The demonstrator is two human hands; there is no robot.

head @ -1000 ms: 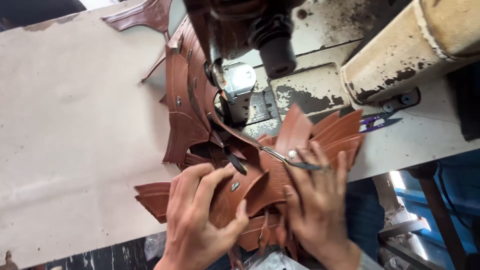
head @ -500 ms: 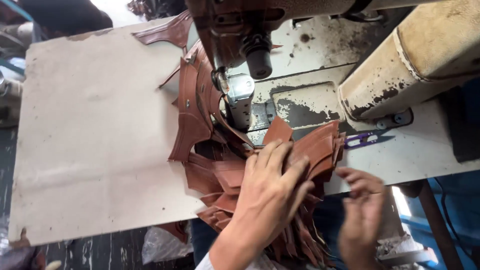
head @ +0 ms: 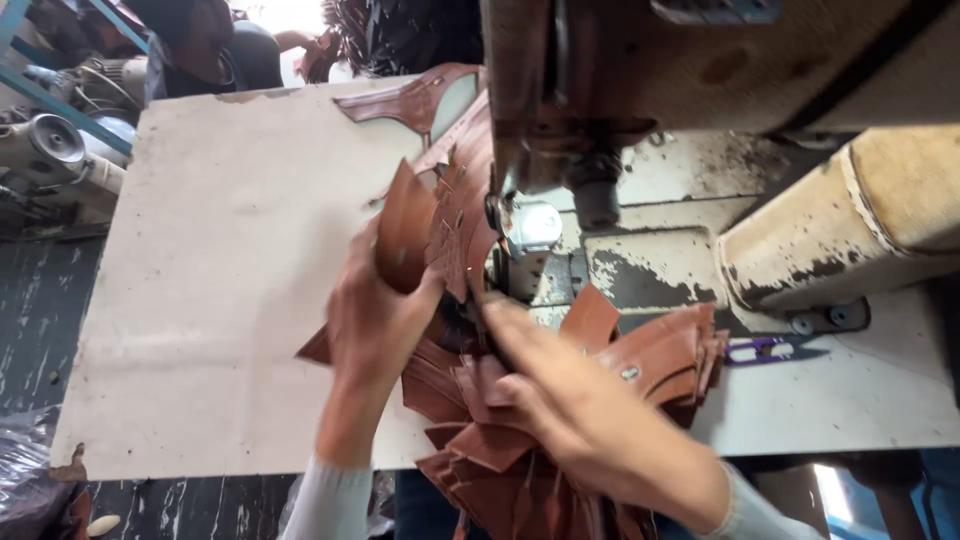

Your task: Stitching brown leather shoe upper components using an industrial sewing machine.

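Left hand [head: 375, 320] at frame centre, fingers pinching a brown leather piece [head: 405, 235]. Right hand [head: 590, 415] lower right, pressed flat on stacked leather pieces [head: 660, 350] beside the sewing machine [head: 600, 120].

Leather pieces [head: 640, 350] lie on the counter [head: 200, 300], before the sewing machine [head: 700, 120]; thread snips [head: 770, 349] lie right of them.

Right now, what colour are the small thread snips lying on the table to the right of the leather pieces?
Purple handles on the thread snips; the head view shows it best.
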